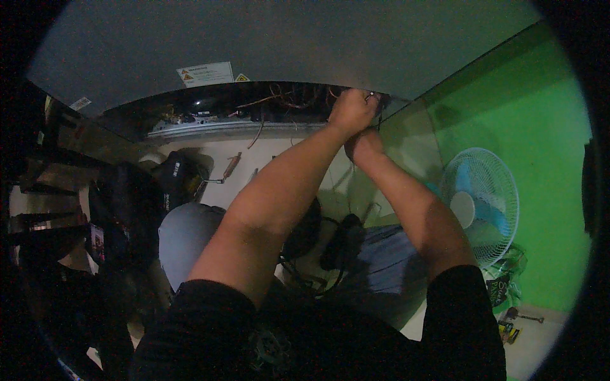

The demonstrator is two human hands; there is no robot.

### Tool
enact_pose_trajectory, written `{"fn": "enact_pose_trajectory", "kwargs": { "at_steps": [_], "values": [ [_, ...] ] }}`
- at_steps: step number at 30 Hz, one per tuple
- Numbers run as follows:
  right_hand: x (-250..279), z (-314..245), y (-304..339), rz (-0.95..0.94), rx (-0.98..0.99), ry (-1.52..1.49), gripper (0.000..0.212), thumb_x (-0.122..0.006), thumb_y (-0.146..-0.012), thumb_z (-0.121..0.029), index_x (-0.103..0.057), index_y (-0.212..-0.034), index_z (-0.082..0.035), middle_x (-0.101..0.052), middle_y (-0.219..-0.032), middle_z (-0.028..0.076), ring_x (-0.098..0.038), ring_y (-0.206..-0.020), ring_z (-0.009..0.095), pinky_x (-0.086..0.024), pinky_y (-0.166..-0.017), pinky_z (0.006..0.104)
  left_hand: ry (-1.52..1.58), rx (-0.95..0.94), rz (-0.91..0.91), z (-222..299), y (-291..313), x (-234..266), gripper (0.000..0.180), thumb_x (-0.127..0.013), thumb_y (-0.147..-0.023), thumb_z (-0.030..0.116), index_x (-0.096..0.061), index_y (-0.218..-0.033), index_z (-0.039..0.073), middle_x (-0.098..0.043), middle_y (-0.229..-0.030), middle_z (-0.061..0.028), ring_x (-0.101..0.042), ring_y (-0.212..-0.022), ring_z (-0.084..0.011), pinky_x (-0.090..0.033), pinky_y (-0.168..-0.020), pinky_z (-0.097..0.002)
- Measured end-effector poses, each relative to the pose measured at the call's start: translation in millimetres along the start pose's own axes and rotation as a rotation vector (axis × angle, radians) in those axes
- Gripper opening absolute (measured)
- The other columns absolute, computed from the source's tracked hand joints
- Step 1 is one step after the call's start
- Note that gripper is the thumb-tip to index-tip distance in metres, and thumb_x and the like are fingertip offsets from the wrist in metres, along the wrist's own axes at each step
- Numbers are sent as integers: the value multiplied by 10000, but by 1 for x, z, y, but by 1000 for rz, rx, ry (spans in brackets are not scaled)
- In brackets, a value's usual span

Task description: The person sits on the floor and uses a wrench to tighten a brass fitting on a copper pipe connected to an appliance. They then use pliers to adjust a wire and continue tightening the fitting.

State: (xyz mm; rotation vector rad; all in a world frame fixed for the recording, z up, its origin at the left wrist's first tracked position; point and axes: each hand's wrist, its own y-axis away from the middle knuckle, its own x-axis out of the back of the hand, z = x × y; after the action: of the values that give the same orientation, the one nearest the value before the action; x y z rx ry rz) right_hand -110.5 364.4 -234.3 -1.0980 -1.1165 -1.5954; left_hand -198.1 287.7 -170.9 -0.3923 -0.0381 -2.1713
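Both my hands are at the right end of the open bottom compartment (229, 101) of a large grey appliance (286, 38). My left hand (353, 109) is closed at the compartment's edge, fingers curled around something I cannot make out; a small bright tip shows beside them. Just below it, my right hand (365, 146) is bent inward, its fingers mostly hidden in shadow. Loose wires (286, 95) and thin tubing hang inside the compartment, left of my hands. A rounded dark part (200, 105) sits farther left, above a metal rail (210, 129).
A white fan with blue blades (483, 206) stands at the right by the green wall (540, 127). A tool with a brown handle (232, 165) lies on the tiled floor, near a black bag (175, 178). Dark cables (337, 279) lie between my knees. Small tools (524, 316) rest at the lower right.
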Motion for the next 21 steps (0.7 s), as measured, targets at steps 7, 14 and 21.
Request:
{"fn": "enact_pose_trajectory", "kwargs": {
  "at_steps": [7, 14, 21],
  "values": [
    [16, -11, 10, -31, -36, -148, 277, -527, -907, -209, -705, -1068, -72, -715, -1080, 166, -693, -970, 350, -548, -820, 453, -29, -42, 12, -4, -3, -2, 344, -629, -930, 318, -710, -1051, 7, -693, -967, -266, -675, -930, -438, -514, -836, -486],
    [19, -10, 15, 66, 284, 1, 273, -510, -904, -171, -699, -1068, -60, -705, -1091, 194, -685, -985, 382, -545, -848, 483, -90, -9, 53, -8, -4, -6, 387, -608, -907, 395, -739, -990, 41, -693, -992, -261, -662, -967, -445, -525, -897, -503],
    [15, -5, 10, 57, 132, -196, 270, -525, -892, -154, -697, -1076, -56, -707, -1097, 187, -692, -981, 378, -559, -833, 486, -86, -142, -38, -15, -9, -2, 373, -589, -947, 290, -624, -1085, -55, -659, -1047, -303, -641, -968, -481, -502, -788, -486]
  ]
}}
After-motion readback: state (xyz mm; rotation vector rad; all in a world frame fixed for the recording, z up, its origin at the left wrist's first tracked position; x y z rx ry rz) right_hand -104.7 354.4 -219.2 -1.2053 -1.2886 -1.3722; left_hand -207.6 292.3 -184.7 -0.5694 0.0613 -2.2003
